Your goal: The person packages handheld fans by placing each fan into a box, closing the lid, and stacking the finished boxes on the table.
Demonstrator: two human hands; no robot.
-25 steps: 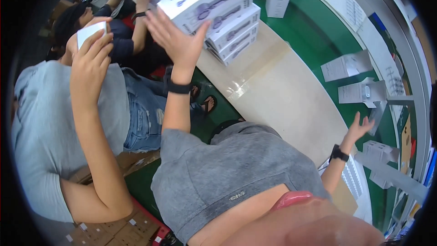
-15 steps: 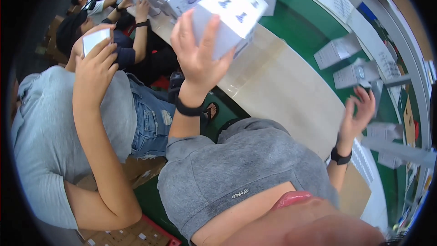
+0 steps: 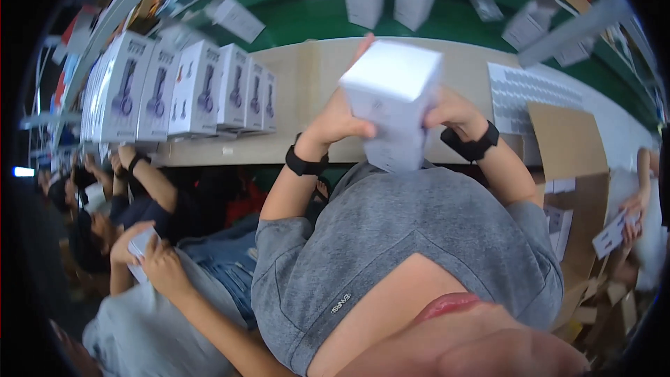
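Note:
A tall white carton box is held upright in front of my chest, its blank top facing up. My left hand is closed around the box's left side, the thumb lying across the near face and a fingertip showing behind the top edge. Against the right side, my right hand grips with its thumb and fingers, slightly smeared by motion. Both wrists wear black bands. Beneath the box lies the tan worktable.
Several white boxes with purple pictures stand in a row at the left. Beyond the table, a green conveyor belt carries white boxes, some open-flapped. A sheet of labels and an open cardboard carton are at right. People work on both sides.
My left hand has brought the box from the upper left to the centre. My right hand, empty and spread before, now grips it too. The view has turned, showing the boxes upright in a row.

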